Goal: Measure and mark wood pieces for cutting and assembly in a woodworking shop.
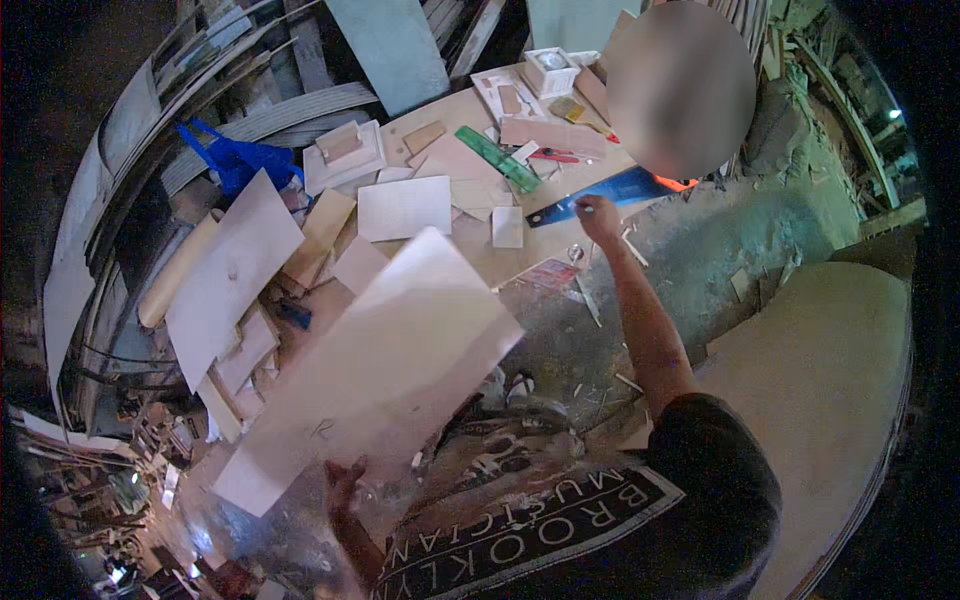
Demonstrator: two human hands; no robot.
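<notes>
A large pale wooden board (390, 355) is tilted in front of me, one corner toward the bench. My left hand (345, 482) grips its lower edge, with part of the fingers hidden behind it. Farther right, my right arm stretches out over the bench. My right hand (600, 218) is closed, its fingers curled at the near edge of a blue-bladed handsaw (627, 188) with an orange handle. Whether anything is between those fingers is hidden. Beyond the saw lie red-handled pliers (555, 154) and a green ruler-like strip (497, 158).
Wooden offcuts (405, 207) and a paintbrush (580, 116) crowd the bench, with a small white box (551, 72) at the back. A blue plastic object (240, 160) and another leaning board (235, 275) stand left. A curved panel (810, 400) fills the right side.
</notes>
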